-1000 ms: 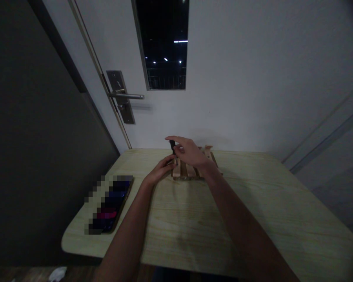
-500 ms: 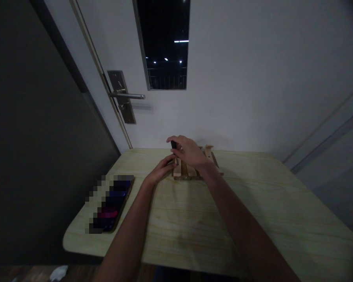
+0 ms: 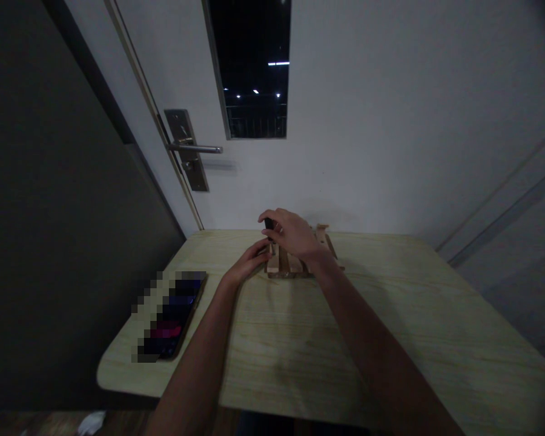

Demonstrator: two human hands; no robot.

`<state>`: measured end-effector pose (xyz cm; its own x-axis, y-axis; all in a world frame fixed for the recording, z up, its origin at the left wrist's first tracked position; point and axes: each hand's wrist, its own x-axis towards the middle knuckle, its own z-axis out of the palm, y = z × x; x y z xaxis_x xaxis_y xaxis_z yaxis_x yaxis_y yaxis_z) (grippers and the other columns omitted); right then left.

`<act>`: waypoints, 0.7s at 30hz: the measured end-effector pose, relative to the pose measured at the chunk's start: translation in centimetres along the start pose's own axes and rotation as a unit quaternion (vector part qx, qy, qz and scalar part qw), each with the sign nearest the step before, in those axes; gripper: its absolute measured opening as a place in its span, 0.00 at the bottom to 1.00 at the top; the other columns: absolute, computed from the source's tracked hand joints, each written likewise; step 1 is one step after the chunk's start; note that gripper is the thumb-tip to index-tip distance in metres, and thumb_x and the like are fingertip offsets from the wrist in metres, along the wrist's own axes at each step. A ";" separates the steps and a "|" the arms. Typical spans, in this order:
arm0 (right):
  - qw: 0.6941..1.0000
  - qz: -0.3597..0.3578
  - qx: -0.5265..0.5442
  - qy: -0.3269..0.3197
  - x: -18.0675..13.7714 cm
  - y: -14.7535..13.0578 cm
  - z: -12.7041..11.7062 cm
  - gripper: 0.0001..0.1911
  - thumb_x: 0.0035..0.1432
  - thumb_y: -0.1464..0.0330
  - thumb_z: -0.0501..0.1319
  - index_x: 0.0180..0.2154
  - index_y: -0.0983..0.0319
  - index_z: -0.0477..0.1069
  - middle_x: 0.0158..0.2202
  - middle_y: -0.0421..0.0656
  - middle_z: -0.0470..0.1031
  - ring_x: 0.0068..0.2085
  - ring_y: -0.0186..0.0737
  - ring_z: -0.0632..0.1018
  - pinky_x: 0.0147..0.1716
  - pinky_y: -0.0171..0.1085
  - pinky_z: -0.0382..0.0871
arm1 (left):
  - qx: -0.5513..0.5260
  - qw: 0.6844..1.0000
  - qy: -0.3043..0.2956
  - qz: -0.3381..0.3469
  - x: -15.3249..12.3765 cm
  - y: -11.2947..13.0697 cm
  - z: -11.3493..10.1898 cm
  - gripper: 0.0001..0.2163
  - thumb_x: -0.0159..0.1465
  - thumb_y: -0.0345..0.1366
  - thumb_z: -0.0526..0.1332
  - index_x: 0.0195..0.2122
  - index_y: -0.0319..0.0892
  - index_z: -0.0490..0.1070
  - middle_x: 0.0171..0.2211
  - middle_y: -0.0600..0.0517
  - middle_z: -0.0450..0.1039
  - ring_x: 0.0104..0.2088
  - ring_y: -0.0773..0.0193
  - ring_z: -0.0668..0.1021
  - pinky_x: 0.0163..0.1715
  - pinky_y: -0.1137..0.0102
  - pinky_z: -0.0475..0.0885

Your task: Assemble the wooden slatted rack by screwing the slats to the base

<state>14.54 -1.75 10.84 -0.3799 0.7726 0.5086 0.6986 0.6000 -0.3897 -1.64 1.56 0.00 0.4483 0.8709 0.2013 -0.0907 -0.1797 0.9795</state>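
A small slatted wooden piece (image 3: pixel 295 264) lies on the table against the door, with light slats across a darker base. My left hand (image 3: pixel 249 260) grips its left edge, fingertips on the leftmost slat. Above that slat, my right hand (image 3: pixel 293 233) is closed around the black handle of a screwdriver (image 3: pixel 269 224). The tool stands about upright and its thin shaft points down at the wood. Its tip is too small and dim to make out. My right hand and wrist cover the middle of the wooden piece.
A phone (image 3: pixel 188 315), partly blurred out, lies on the left of the pale wood-grain table (image 3: pixel 290 351). Behind stands a white door (image 3: pixel 367 121) with a metal handle (image 3: pixel 197 148) and a dark window (image 3: pixel 254 72). A dark panel (image 3: pixel 63 242) borders the left side.
Both hands stay in nearly the same place. The black handle and the fingers of my right hand have shifted very slightly to the right.
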 end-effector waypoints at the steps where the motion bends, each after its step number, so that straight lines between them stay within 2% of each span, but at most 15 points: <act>1: 1.000 0.005 -0.005 0.001 0.0 0.0 0.1 0.12 0.57 0.69 0.58 0.44 0.57 0.70 0.39 0.44 0.73 0.37 0.38 0.73 0.38 0.38 0.66 | 0.003 1.000 -0.001 0.002 0.0 0.1 0.0 0.22 0.53 0.37 0.65 0.49 0.40 0.70 0.54 0.45 0.68 0.57 0.51 0.66 0.58 0.60 0.56; 3: 1.000 0.010 -0.001 0.010 0.0 0.1 0.3 0.14 0.58 0.69 0.58 0.47 0.58 0.68 0.42 0.45 0.73 0.38 0.39 0.74 0.40 0.39 0.67 | 0.007 1.000 -0.011 0.007 -0.1 0.3 0.1 0.21 0.54 0.37 0.65 0.50 0.40 0.70 0.55 0.45 0.68 0.57 0.52 0.66 0.59 0.60 0.56; 7: 0.999 -0.001 0.027 0.022 0.1 0.2 0.5 0.19 0.58 0.74 0.53 0.51 0.60 0.66 0.48 0.48 0.73 0.43 0.41 0.74 0.45 0.41 0.66 | 0.007 1.000 -0.016 0.006 -0.1 0.6 0.2 0.21 0.55 0.37 0.64 0.50 0.38 0.70 0.56 0.44 0.67 0.57 0.52 0.67 0.58 0.60 0.57; 13: 0.999 -0.021 0.044 -0.003 -0.2 -0.4 -0.2 0.22 0.58 0.75 0.53 0.55 0.58 0.61 0.45 0.46 0.73 0.38 0.39 0.74 0.40 0.38 0.67 | 0.011 1.000 -0.017 0.007 0.1 0.1 -0.1 0.21 0.54 0.37 0.64 0.50 0.40 0.70 0.54 0.45 0.69 0.56 0.53 0.67 0.58 0.60 0.57; 18: 1.000 0.004 -0.025 -0.014 -0.1 -0.5 -0.1 0.13 0.60 0.69 0.55 0.46 0.57 0.68 0.40 0.44 0.72 0.37 0.38 0.73 0.37 0.37 0.65 | -0.005 1.000 -0.017 0.005 0.2 -0.4 -0.2 0.23 0.53 0.37 0.65 0.51 0.41 0.69 0.55 0.45 0.68 0.57 0.51 0.66 0.58 0.59 0.56; 21: 0.999 0.015 -0.032 -0.008 0.0 -0.5 0.2 0.14 0.61 0.69 0.53 0.49 0.58 0.67 0.42 0.45 0.73 0.38 0.38 0.73 0.38 0.37 0.66 | -0.009 1.000 -0.019 0.012 0.2 -0.1 0.0 0.23 0.53 0.37 0.65 0.51 0.40 0.69 0.56 0.45 0.67 0.58 0.50 0.66 0.59 0.59 0.56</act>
<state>14.10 -2.05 10.91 -0.3675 0.7942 0.4838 0.7476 0.5618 -0.3543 -1.57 1.74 -0.10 0.4799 0.8480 0.2250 -0.1172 -0.1922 0.9743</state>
